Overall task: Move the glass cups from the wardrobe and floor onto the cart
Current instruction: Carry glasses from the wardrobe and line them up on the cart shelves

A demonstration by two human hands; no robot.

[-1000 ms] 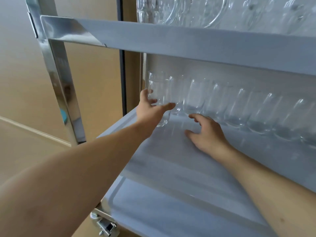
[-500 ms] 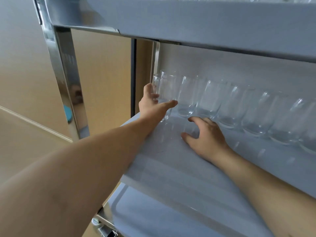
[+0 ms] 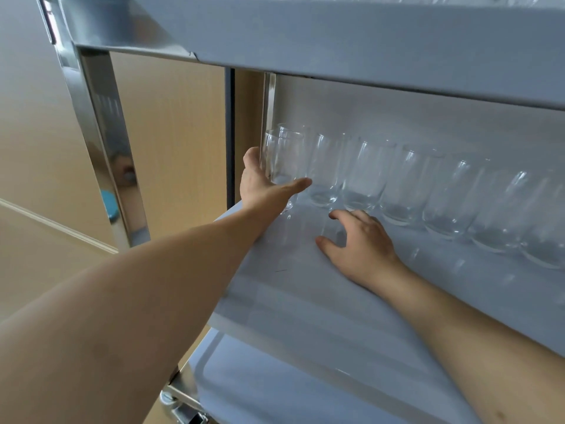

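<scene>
**Left hand holds cup at row's left end, right hand on shelf**

Little moved since half a second ago: both hands stay where they were on the cart's middle shelf, view just sits a bit differently, top shelf edge slightly higher in frame.

Left hand fingers curled round the glass cup at the far left end of the row; thumb stretched across the cup's near side, pointing right, other fingers wrapped behind the glass, only partly seen through it. Cup upright, base hidden behind the thumb, so cannot tell whether it touches the shelf. It stands just in front of another glass and right beside the rear chrome post.

Right hand palm down on the middle shelf, fingers loosely spread and bent, holding nothing; fingertips close to the bases of the second and third glasses, contact unclear.

Row of glasses runs along the back of the shelf from left end to right frame edge, upright, touching or nearly touching each other, all clear.

Top shelf overhead with more glassware barely visible at the upper edge. Front chrome post at left, lower shelf below, a caster at the bottom. Tan floor and wall panel to the left.
</scene>
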